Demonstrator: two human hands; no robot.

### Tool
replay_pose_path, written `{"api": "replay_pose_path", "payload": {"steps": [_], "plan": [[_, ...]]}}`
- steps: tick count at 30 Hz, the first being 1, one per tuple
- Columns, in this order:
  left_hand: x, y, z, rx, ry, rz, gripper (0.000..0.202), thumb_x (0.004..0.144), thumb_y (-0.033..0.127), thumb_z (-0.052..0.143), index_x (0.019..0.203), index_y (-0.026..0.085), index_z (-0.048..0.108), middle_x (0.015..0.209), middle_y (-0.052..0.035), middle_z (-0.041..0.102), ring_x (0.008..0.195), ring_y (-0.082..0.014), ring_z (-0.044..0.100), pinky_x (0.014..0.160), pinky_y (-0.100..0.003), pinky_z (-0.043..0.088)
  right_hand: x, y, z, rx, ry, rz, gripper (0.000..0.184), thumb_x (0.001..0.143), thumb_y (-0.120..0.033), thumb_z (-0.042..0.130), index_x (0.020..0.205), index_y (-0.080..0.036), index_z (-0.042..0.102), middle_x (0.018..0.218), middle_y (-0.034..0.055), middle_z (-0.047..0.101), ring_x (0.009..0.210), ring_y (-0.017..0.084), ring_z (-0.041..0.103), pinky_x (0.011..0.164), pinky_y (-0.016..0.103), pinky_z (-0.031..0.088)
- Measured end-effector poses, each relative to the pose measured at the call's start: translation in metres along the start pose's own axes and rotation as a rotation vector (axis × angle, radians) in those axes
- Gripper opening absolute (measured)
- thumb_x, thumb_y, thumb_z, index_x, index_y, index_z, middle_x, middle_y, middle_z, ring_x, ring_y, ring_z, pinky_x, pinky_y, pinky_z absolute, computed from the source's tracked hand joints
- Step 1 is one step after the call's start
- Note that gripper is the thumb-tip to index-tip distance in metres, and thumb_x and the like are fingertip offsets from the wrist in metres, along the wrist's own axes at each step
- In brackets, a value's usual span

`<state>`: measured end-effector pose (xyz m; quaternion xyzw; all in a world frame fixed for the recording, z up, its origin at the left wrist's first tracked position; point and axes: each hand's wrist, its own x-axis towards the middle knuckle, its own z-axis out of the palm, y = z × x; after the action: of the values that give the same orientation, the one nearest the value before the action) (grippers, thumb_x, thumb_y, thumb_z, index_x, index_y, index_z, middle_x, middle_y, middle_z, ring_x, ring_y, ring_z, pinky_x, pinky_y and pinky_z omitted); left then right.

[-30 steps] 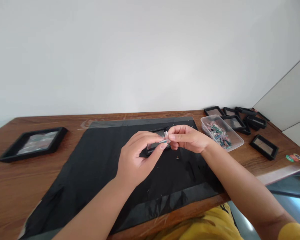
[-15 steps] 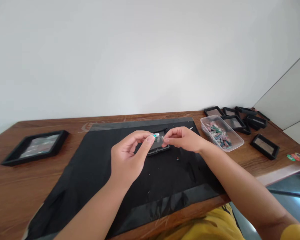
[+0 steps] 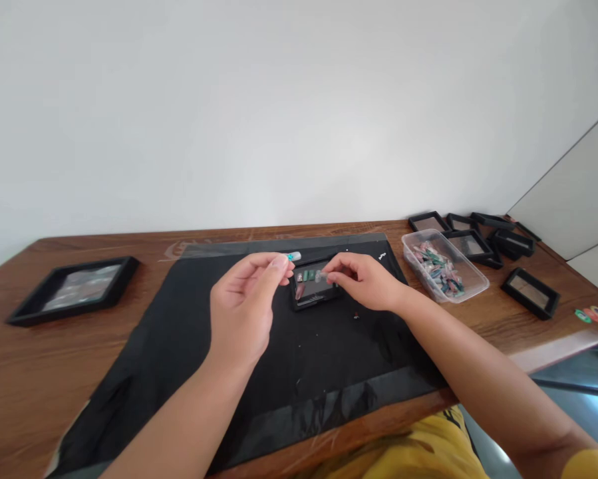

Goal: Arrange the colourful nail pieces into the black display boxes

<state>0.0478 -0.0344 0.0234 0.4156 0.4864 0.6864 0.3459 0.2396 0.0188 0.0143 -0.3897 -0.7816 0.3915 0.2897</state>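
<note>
My left hand [image 3: 246,299] pinches a false nail [image 3: 293,256], pale and glossy with a teal patch, between thumb and fingertips above the black mat. To its right, my right hand [image 3: 363,283] is closed in a pinch on a small clear piece [image 3: 323,274], too small to make out well. Under the hands lies a black-rimmed case [image 3: 318,298] with a see-through panel. Along its upper part are several small nails, among them a green one [image 3: 308,275] and a pink one [image 3: 300,291]. My right fingers partly cover the case's right side.
The black mat [image 3: 189,352] covers the wooden table [image 3: 9,379]. A clear plastic tub [image 3: 471,283] of small pieces stands at the right, near several black frames [image 3: 465,245] and a separate frame [image 3: 531,293]. A larger black frame [image 3: 74,289] lies left. A wall rises behind.
My left hand has moved left and slightly up with the false nail, away from my right hand. More of the case and its nails shows. My right hand has barely moved.
</note>
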Motion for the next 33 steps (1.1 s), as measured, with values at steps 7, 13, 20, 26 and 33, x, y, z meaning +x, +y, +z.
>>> {"api": "replay_pose_path", "payload": {"steps": [7, 13, 20, 26, 33], "plan": [[0.002, -0.003, -0.003, -0.064, 0.017, 0.031, 0.009, 0.083, 0.029, 0.079, 0.078, 0.023, 0.078, 0.073, -0.0018, 0.075, 0.070, -0.0159, 0.064, 0.067, -0.031, 0.055, -0.002, 0.000, 0.003, -0.283, -0.053, -0.122, 0.026, 0.102, -0.010, 0.051, 0.111, -0.015, 0.075, 0.112, 0.0114, 0.077, 0.105, 0.020, 0.070, 0.095, 0.034, 0.051], [0.001, -0.003, -0.003, -0.059, 0.023, 0.044, 0.009, 0.084, 0.028, 0.078, 0.077, 0.023, 0.078, 0.073, -0.0009, 0.074, 0.071, -0.0157, 0.064, 0.066, -0.030, 0.053, 0.000, 0.001, 0.013, -0.430, -0.124, -0.157, 0.029, 0.102, -0.008, 0.050, 0.115, -0.016, 0.074, 0.113, 0.0115, 0.076, 0.109, 0.023, 0.070, 0.096, 0.035, 0.052], [0.001, 0.000, -0.002, -0.005, 0.018, 0.037, 0.011, 0.081, 0.036, 0.077, 0.075, 0.026, 0.075, 0.074, 0.0001, 0.073, 0.069, -0.0164, 0.062, 0.065, -0.030, 0.055, 0.003, 0.001, 0.021, -0.461, -0.145, -0.202, 0.028, 0.102, -0.008, 0.049, 0.111, -0.019, 0.074, 0.108, 0.0082, 0.073, 0.104, 0.021, 0.067, 0.092, 0.033, 0.050], [0.001, 0.002, -0.001, -0.047, 0.004, 0.055, 0.011, 0.080, 0.035, 0.079, 0.074, 0.026, 0.076, 0.072, 0.0003, 0.073, 0.067, -0.0147, 0.061, 0.063, -0.027, 0.053, 0.004, -0.004, 0.024, -0.539, -0.118, -0.245, 0.032, 0.100, -0.006, 0.050, 0.113, -0.020, 0.075, 0.114, 0.0100, 0.073, 0.103, 0.023, 0.065, 0.096, 0.036, 0.048], [0.000, 0.002, -0.002, -0.035, 0.000, 0.060, 0.010, 0.084, 0.030, 0.078, 0.076, 0.025, 0.078, 0.072, 0.0007, 0.074, 0.068, -0.0130, 0.062, 0.065, -0.026, 0.052, 0.008, -0.004, 0.028, -0.448, -0.075, -0.268, 0.031, 0.101, -0.006, 0.049, 0.107, -0.019, 0.076, 0.113, 0.0073, 0.079, 0.105, 0.021, 0.069, 0.098, 0.034, 0.045]]}}
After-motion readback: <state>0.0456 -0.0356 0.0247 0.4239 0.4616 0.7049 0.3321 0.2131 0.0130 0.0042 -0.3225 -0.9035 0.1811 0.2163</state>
